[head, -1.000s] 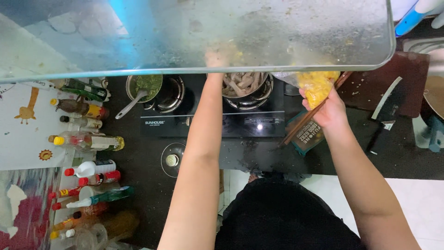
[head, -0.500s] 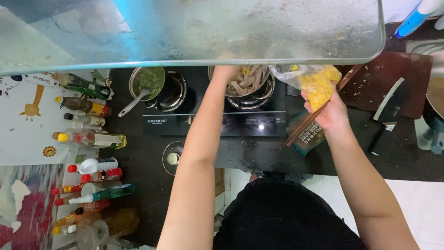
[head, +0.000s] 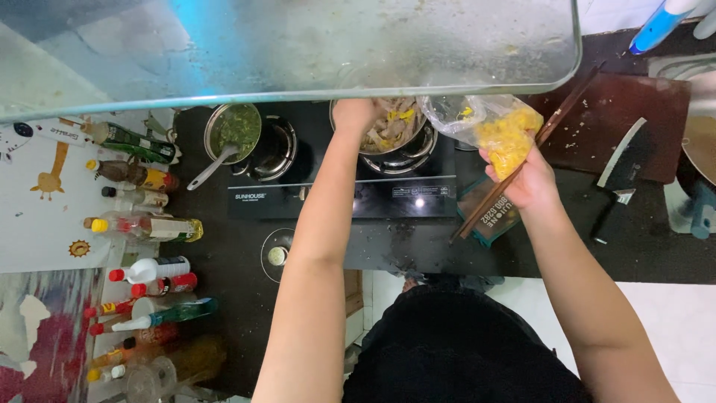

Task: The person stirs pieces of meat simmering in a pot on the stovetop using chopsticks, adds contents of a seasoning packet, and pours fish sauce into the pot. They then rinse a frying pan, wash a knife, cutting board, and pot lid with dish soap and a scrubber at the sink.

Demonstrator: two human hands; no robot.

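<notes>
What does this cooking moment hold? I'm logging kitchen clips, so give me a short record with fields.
place: dark counter with a two-burner stove under a glass hood
left hand: over the pot of pale meat strips, at its rim
right hand: holds a clear bag of yellow bits and long chopsticks
other burner: bowl of green food with a spoon
left of stove: sauce bottles
right of stove: cutting board, cleaver

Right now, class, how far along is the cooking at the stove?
Done: some yellow pieces already lie in the pan. In hand: the left hand is over the pan; the right hand holds the bag and chopsticks. Left: most yellow food remains bagged.
</notes>
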